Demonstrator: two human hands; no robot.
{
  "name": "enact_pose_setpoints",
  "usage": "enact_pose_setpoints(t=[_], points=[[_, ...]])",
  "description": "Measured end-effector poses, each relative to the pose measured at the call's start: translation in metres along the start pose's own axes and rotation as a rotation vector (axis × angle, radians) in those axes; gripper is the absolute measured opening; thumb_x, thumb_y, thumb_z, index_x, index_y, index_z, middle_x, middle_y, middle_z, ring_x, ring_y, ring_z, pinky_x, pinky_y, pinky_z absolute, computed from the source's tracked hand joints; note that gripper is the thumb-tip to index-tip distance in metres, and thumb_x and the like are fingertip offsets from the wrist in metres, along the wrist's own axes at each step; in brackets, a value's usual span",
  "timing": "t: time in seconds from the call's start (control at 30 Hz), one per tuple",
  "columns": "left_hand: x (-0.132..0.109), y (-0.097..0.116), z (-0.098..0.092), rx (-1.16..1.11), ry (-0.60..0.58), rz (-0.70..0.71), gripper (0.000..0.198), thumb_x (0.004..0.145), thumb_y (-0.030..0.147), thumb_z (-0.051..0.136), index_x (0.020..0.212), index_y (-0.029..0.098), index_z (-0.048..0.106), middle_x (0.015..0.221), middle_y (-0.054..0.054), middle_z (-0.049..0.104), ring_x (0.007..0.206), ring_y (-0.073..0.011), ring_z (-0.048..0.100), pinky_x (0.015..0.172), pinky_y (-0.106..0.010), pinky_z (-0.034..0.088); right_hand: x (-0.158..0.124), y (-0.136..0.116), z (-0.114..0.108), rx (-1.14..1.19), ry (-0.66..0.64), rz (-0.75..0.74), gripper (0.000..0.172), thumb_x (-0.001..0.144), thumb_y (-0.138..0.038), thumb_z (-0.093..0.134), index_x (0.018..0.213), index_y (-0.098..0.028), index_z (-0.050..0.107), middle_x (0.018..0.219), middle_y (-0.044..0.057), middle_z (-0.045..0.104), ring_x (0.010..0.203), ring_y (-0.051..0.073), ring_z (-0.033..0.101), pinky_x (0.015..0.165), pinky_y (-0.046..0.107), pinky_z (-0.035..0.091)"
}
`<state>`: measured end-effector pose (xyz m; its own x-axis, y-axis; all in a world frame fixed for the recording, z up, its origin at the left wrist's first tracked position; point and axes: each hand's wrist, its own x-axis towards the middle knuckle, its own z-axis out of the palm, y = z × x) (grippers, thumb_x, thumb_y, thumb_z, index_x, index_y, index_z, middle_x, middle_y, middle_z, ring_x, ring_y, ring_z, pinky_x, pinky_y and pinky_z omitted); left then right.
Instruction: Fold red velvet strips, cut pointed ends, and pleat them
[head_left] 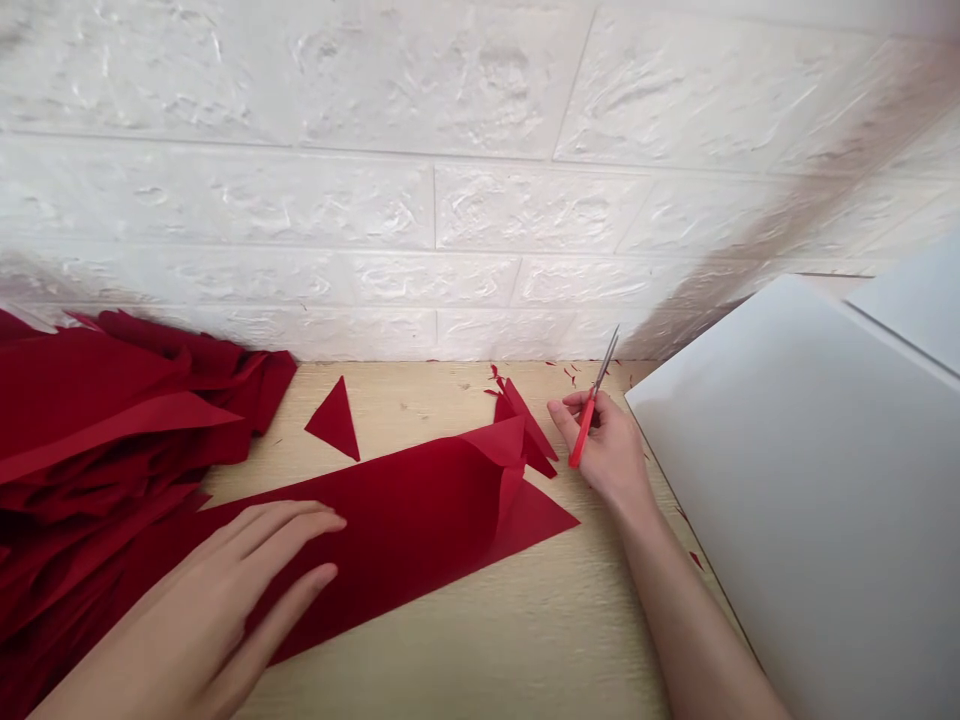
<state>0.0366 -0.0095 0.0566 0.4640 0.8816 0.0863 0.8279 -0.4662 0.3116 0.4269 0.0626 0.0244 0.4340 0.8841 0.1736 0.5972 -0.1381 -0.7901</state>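
Two hands: left hand [225,590] spread flat on smooth red sheet [405,520], right hand [611,445] gripping red-handled scissors [589,415].

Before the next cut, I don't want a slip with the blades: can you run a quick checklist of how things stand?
1. Left hand flat on the red sheet, pinning it: ok.
2. Right hand gripping the scissors by the red handles: ok.
3. Blades pointing away, toward the wall: ok.
4. Left fingers well apart from the blades: ok.
5. Sheet lying flat at its right end: not ok, the corner is folded up.
6. Blades open or closed: cannot tell.
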Motion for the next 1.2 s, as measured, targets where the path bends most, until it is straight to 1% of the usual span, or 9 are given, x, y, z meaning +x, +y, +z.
enact_pose_setpoints(t=[0.1, 0.17, 0.33, 0.53, 0.67, 0.8, 0.93, 1.1, 1.2], points=[[-0.011, -0.007, 0.000, -0.027, -0.052, -0.020, 0.035, 0.098, 0.039, 0.052, 0.133, 0.035, 0.057, 0.135, 0.001, 0.065, 0.122, -0.0236, 0.063, 0.107, -0.040, 0.051, -0.001, 0.000, 0.002, -0.008, -0.003, -0.018, 0.050, 0.074, -0.068, 0.068, 0.087, -0.021, 0.063, 0.082, 0.008, 0.071, 0.072, 0.024, 0.063, 0.072, 0.038, 0.048], [0.000, 0.005, -0.002, -0.087, -0.047, 0.033, 0.028, 0.100, 0.037, 0.050, 0.125, 0.032, 0.061, 0.126, 0.000, 0.069, 0.116, -0.0209, 0.065, 0.101, -0.034, 0.054, -0.002, -0.001, 0.004, -0.019, -0.007, -0.033, 0.048, 0.075, -0.068, 0.067, 0.087, -0.021, 0.063, 0.081, 0.008, 0.070, 0.071, 0.024, 0.062, 0.072, 0.038, 0.048], [0.073, 0.051, 0.014, -0.217, -0.153, 0.230, 0.030, 0.104, 0.021, 0.036, 0.104, 0.022, 0.067, 0.108, -0.004, 0.071, 0.099, -0.0180, 0.066, 0.087, -0.031, 0.056, -0.003, -0.001, 0.007, -0.046, -0.008, -0.074, 0.046, 0.078, -0.066, 0.064, 0.085, -0.021, 0.062, 0.082, 0.008, 0.070, 0.074, 0.025, 0.062, 0.076, 0.040, 0.048], [0.135, 0.078, 0.057, -0.016, -0.203, 0.367, 0.024, 0.102, 0.022, 0.042, 0.107, 0.019, 0.065, 0.107, -0.006, 0.071, 0.095, -0.0216, 0.069, 0.076, -0.032, 0.053, -0.005, 0.001, 0.011, -0.030, -0.006, -0.103, 0.036, 0.083, -0.056, 0.061, 0.085, -0.021, 0.060, 0.082, 0.007, 0.068, 0.073, 0.023, 0.060, 0.074, 0.038, 0.047], [0.140, 0.089, 0.071, 0.001, -0.187, 0.335, 0.031, 0.103, 0.035, 0.043, 0.116, 0.016, 0.064, 0.108, -0.010, 0.071, 0.092, -0.0242, 0.070, 0.069, -0.033, 0.052, -0.006, 0.002, 0.012, -0.027, -0.026, -0.094, 0.033, 0.084, -0.054, 0.062, 0.087, -0.021, 0.060, 0.081, 0.005, 0.067, 0.070, 0.020, 0.058, 0.071, 0.036, 0.046], [0.142, 0.097, 0.078, 0.021, -0.190, 0.306, 0.086, 0.092, 0.076, 0.041, 0.154, 0.016, 0.035, 0.109, -0.011, 0.073, 0.085, -0.0262, 0.072, 0.059, -0.032, 0.047, -0.006, 0.002, 0.013, -0.024, -0.030, -0.076, 0.032, 0.082, -0.052, 0.065, 0.090, -0.021, 0.060, 0.082, 0.004, 0.067, 0.070, 0.019, 0.058, 0.070, 0.034, 0.046], [0.144, 0.100, 0.082, 0.036, -0.214, 0.297, 0.121, 0.070, 0.094, 0.046, 0.160, 0.016, 0.025, 0.103, -0.010, 0.073, 0.076, -0.0253, 0.071, 0.053, -0.032, 0.042, -0.005, 0.003, 0.012, 0.025, -0.020, -0.062, 0.033, 0.082, -0.053, 0.067, 0.090, -0.021, 0.060, 0.084, 0.005, 0.068, 0.071, 0.019, 0.059, 0.071, 0.034, 0.046], [0.146, 0.103, 0.078, -0.002, -0.212, 0.306, 0.123, 0.069, 0.095, 0.046, 0.155, 0.008, 0.033, 0.110, -0.016, 0.073, 0.082, -0.0290, 0.072, 0.061, -0.035, 0.050, -0.003, 0.005, 0.013, 0.010, -0.034, -0.047, 0.032, 0.081, -0.052, 0.068, 0.090, -0.022, 0.060, 0.080, 0.003, 0.066, 0.068, 0.018, 0.057, 0.068, 0.033, 0.045], [0.131, 0.098, 0.059, -0.081, -0.167, 0.306, 0.089, 0.091, 0.077, 0.037, 0.148, 0.008, 0.040, 0.102, -0.013, 0.075, 0.079, -0.0259, 0.073, 0.066, -0.035, 0.054, -0.003, 0.005, 0.013, 0.030, -0.030, -0.048, 0.034, 0.079, -0.052, 0.069, 0.091, -0.021, 0.061, 0.078, 0.002, 0.065, 0.067, 0.018, 0.056, 0.067, 0.033, 0.045]])
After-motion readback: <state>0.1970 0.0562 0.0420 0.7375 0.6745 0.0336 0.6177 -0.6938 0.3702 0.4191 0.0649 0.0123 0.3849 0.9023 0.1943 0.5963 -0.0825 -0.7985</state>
